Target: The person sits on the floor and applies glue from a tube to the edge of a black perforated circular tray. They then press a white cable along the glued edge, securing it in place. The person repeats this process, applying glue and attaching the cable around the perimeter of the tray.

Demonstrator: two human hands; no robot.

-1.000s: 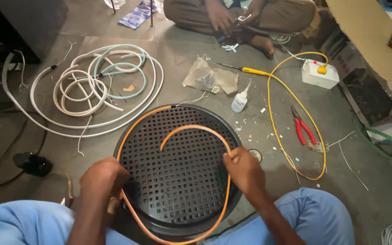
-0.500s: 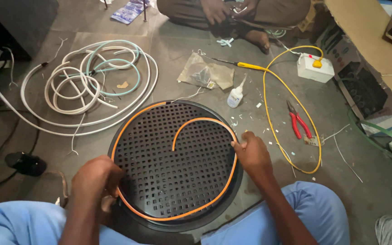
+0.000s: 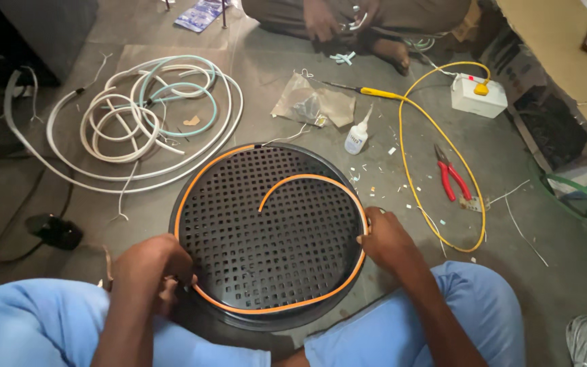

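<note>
Head view: the round black perforated metal grille [image 3: 266, 231] lies on the floor between the person's knees. The flexible orange strip [image 3: 281, 307] follows most of its rim; 1 end curls loose across the middle. Left hand [image 3: 154, 265] and right hand [image 3: 385, 238] each pinch the strip at the rim.

Orange strip [image 3: 287, 304] curled around round black perforated disc [image 3: 266, 231]
</note>
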